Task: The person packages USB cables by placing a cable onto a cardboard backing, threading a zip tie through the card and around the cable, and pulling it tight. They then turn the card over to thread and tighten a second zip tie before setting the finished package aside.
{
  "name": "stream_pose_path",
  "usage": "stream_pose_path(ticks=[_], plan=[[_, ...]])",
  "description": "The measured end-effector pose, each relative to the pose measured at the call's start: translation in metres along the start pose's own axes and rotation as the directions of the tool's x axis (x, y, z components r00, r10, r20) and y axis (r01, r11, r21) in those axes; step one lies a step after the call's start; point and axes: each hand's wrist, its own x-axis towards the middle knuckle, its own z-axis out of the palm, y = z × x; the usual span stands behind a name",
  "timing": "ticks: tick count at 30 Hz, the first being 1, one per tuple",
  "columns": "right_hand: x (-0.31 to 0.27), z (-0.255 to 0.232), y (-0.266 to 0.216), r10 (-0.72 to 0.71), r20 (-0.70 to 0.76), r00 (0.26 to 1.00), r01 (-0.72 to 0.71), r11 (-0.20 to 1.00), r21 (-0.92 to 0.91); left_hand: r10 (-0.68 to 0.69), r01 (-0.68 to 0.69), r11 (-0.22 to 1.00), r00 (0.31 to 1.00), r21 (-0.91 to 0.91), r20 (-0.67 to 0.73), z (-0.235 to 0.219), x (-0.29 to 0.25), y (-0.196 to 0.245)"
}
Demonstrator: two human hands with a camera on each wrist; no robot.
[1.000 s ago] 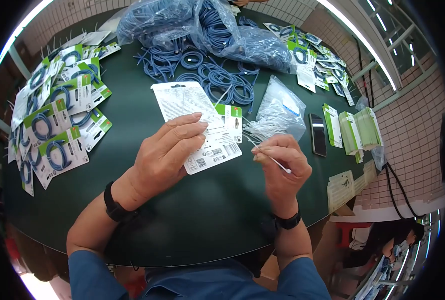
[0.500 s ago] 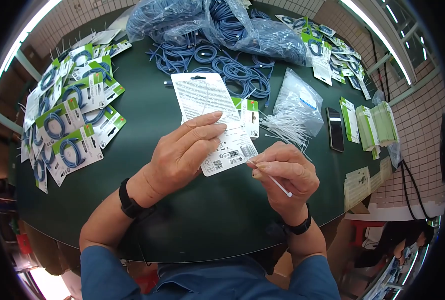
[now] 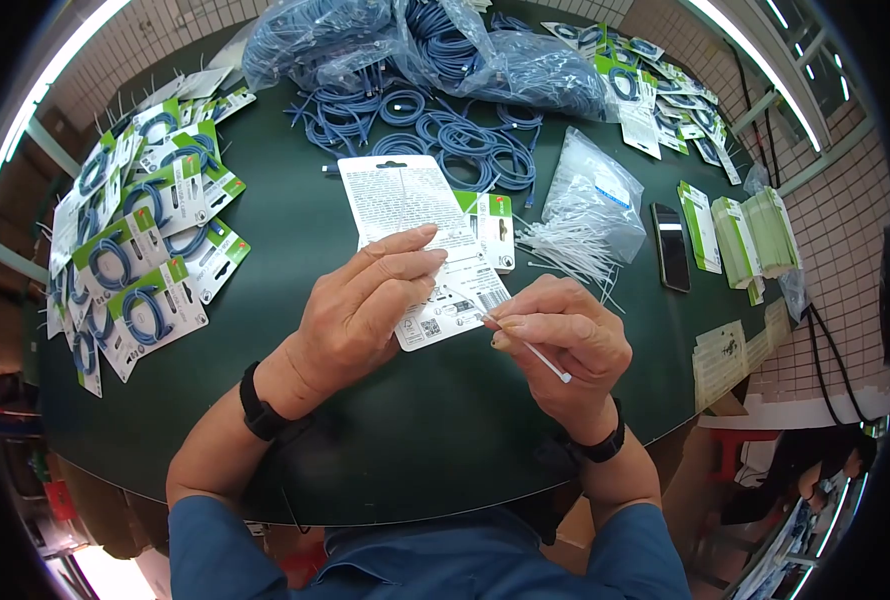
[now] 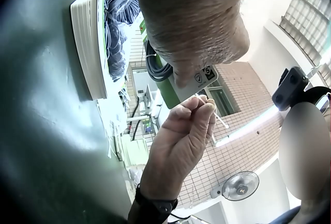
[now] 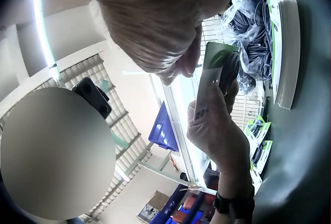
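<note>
The left hand (image 3: 365,310) holds a card (image 3: 395,196), its printed white back facing up, fingers across the print and thumb hidden underneath. In the left wrist view a coiled blue cable (image 4: 156,69) shows on the card's green front. The right hand (image 3: 567,350) pinches a white cable tie (image 3: 548,363) between thumb and fingers at the card's lower right edge. The tie's head end sticks out below the fingers; where its tip lies is hard to tell. Behind the card, a green-and-white pack (image 3: 493,230) lies beside a clear bag (image 3: 595,190) and loose white ties (image 3: 577,250).
Carded cables (image 3: 145,312) are piled at the left, with more (image 3: 665,100) at the back right. Bagged blue cables (image 3: 535,75) and loose coils (image 3: 470,150) lie at the back. A phone (image 3: 671,247) and stacked green-white cards (image 3: 735,240) are at the right.
Since a second ago, the head view has shifted, so the scene sits further right. The right hand has brought the tie closer to the card's lower edge. The left hand keeps its hold.
</note>
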Motion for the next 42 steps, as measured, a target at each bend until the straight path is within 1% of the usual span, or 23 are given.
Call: stream_pose_path(ticks=[5, 9, 12, 13, 16, 21, 24, 25, 28, 29, 31, 32, 33, 36, 37, 39, 40, 41, 42], plan=[[0.001, 0.0, 0.0, 0.014, -0.009, 1.0, -0.014, 1.0, -0.002, -0.002, 0.002, 1.0, 1.0, 0.001, 0.0, 0.0, 0.001, 0.001], [0.003, 0.0, -0.001, 0.035, 0.011, 0.999, -0.035, 0.999, -0.017, 0.001, -0.001, 1.0, 1.0, 0.003, 0.012, 0.001, 0.0, 0.001], [0.003, 0.001, 0.001, 0.018, 0.05, 0.999, -0.015, 0.999, -0.05, 0.007, -0.008, 1.0, 1.0, 0.014, 0.023, 0.002, 0.0, 0.002], [0.003, 0.001, 0.001, 0.019, 0.043, 0.999, -0.017, 0.999, -0.05, 0.009, -0.01, 1.0, 0.999, 0.019, 0.032, 0.002, 0.0, 0.004], [0.004, -0.005, 0.0, 0.056, 0.107, 0.993, -0.046, 0.994, -0.094, 0.017, -0.018, 0.999, 0.998, 0.026, 0.059, 0.002, 0.003, 0.011], [0.007, -0.011, -0.002, 0.069, 0.056, 0.996, -0.064, 0.995, -0.082, 0.024, -0.025, 1.0, 0.995, 0.006, 0.096, -0.003, 0.009, 0.026], [0.009, -0.013, -0.003, 0.066, 0.095, 0.993, -0.06, 0.996, -0.06, 0.027, -0.026, 1.0, 0.992, -0.012, 0.121, -0.004, 0.011, 0.035], [0.01, -0.014, -0.004, 0.067, 0.085, 0.994, -0.063, 0.996, -0.056, 0.035, -0.036, 0.999, 0.993, 0.002, 0.116, -0.004, 0.012, 0.038], [0.013, -0.02, -0.01, 0.243, 0.188, 0.952, -0.244, 0.97, -0.017, 0.057, -0.06, 0.998, 0.991, 0.025, 0.122, -0.007, 0.011, 0.047], [0.014, -0.022, -0.012, 0.247, 0.176, 0.953, -0.249, 0.969, -0.013, 0.064, -0.075, 0.995, 0.987, 0.071, 0.145, -0.011, 0.012, 0.052], [0.018, -0.029, -0.019, 0.37, 0.262, 0.891, -0.398, 0.915, 0.063, 0.076, -0.108, 0.981, 0.979, 0.161, 0.189, -0.019, 0.017, 0.062], [0.019, -0.032, -0.02, 0.423, 0.311, 0.851, -0.47, 0.877, 0.095, 0.079, -0.111, 0.982, 0.977, 0.156, 0.197, -0.022, 0.02, 0.067], [0.019, -0.034, -0.02, 0.426, 0.305, 0.852, -0.473, 0.875, 0.097, 0.086, -0.122, 0.977, 0.975, 0.173, 0.205, -0.025, 0.026, 0.072], [0.019, -0.039, -0.019, 0.444, 0.427, 0.788, -0.562, 0.802, 0.202, 0.097, -0.143, 0.969, 0.97, 0.202, 0.222, -0.023, 0.03, 0.079], [0.017, -0.039, -0.018, 0.448, 0.423, 0.787, -0.565, 0.8, 0.204, 0.091, -0.109, 0.99, 0.978, 0.088, 0.187, -0.017, 0.026, 0.076], [0.014, -0.038, -0.016, 0.463, 0.455, 0.76, -0.633, 0.686, 0.359, 0.066, -0.049, 0.989, 0.991, -0.142, 0.119, -0.009, 0.02, 0.072], [0.013, -0.038, -0.016, 0.467, 0.473, 0.747, -0.658, 0.618, 0.43, 0.066, -0.048, 0.988, 0.99, -0.145, 0.121, -0.009, 0.019, 0.073], [0.013, -0.038, -0.016, 0.469, 0.472, 0.746, -0.66, 0.616, 0.43, -0.044, 0.077, 0.975, 0.987, -0.209, 0.156, -0.01, 0.017, 0.075], [0.014, -0.038, -0.016, 0.497, 0.473, 0.728, -0.682, 0.593, 0.427, -0.151, 0.201, 0.942, 0.969, -0.267, 0.197, -0.012, 0.014, 0.079]])
